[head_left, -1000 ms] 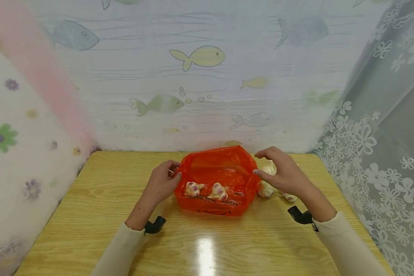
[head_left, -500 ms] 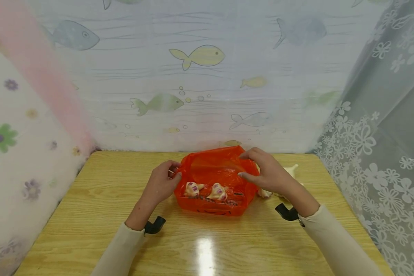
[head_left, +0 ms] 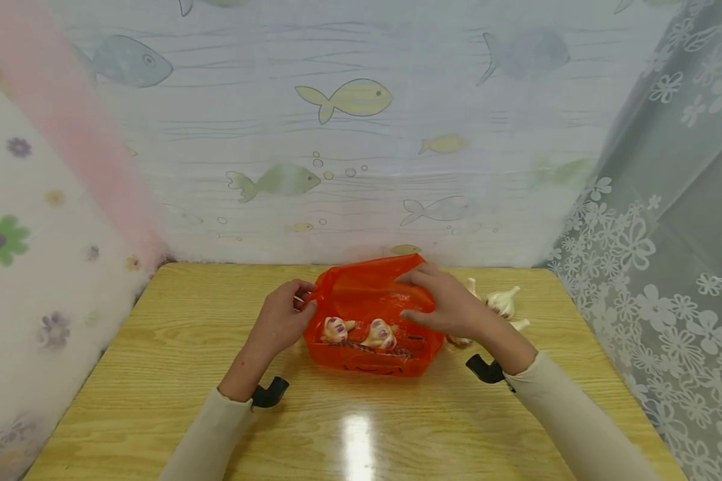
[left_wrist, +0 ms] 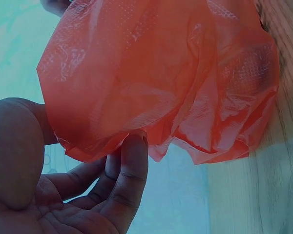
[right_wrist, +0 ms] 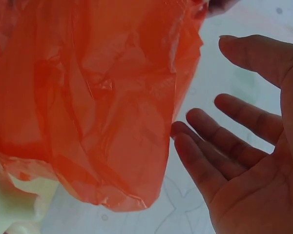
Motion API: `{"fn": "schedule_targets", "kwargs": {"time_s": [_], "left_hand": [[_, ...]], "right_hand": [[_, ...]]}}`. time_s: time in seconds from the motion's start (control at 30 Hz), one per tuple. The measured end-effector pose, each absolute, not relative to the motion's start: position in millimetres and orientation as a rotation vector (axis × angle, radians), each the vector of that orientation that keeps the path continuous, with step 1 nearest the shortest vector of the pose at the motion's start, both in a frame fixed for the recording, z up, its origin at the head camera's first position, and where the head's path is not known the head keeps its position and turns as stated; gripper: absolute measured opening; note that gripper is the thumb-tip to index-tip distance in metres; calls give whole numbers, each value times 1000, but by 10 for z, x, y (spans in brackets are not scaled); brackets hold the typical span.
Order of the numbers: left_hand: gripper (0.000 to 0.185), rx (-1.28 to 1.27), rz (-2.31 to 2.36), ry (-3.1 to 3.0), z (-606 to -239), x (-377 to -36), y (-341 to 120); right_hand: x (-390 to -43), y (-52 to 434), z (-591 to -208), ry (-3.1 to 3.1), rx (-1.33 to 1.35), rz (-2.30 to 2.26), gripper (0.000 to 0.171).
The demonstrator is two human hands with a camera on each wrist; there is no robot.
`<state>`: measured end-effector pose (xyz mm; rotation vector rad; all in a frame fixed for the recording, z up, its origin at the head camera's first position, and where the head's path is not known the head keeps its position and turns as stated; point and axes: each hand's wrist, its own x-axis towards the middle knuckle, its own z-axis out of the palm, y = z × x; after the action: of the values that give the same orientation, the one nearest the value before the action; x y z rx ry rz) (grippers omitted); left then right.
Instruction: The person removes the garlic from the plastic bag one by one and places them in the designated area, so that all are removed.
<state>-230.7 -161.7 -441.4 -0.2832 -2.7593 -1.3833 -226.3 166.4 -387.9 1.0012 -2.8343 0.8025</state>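
Head view shows me the orange plastic bag (head_left: 373,321) sitting mid-table on the wooden table (head_left: 156,374), its mouth held open toward the camera. My left hand (head_left: 283,317) pinches the bag's left rim, fingers curled onto the film; the left wrist view confirms fingertips (left_wrist: 132,156) pressed against the plastic's lower edge. My right hand (head_left: 448,304) is at the bag's right rim with fingers extended and relaxed. In the right wrist view the palm is open and the fingertips (right_wrist: 185,141) lie just beside the orange film (contact I cannot confirm; nothing is gripped). Two garlic bulbs (head_left: 361,332) with purple-streaked skin lie side by side inside the bag, near its front wall. More loose garlic bulbs (head_left: 502,302) rest on the table just right of the bag, partly behind my right wrist. Fish-print curtain (head_left: 343,100) hangs behind the table.
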Motion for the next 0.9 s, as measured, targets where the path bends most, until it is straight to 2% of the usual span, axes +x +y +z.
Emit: {"fn": "schedule_targets", "kwargs": {"time_s": [0.9], "left_hand": [[32, -295, -1392, -2747, -4407, -2304, -1617]], "right_hand": [[-2294, 1296, -4059, -2940, 1188, 659, 49]]}}
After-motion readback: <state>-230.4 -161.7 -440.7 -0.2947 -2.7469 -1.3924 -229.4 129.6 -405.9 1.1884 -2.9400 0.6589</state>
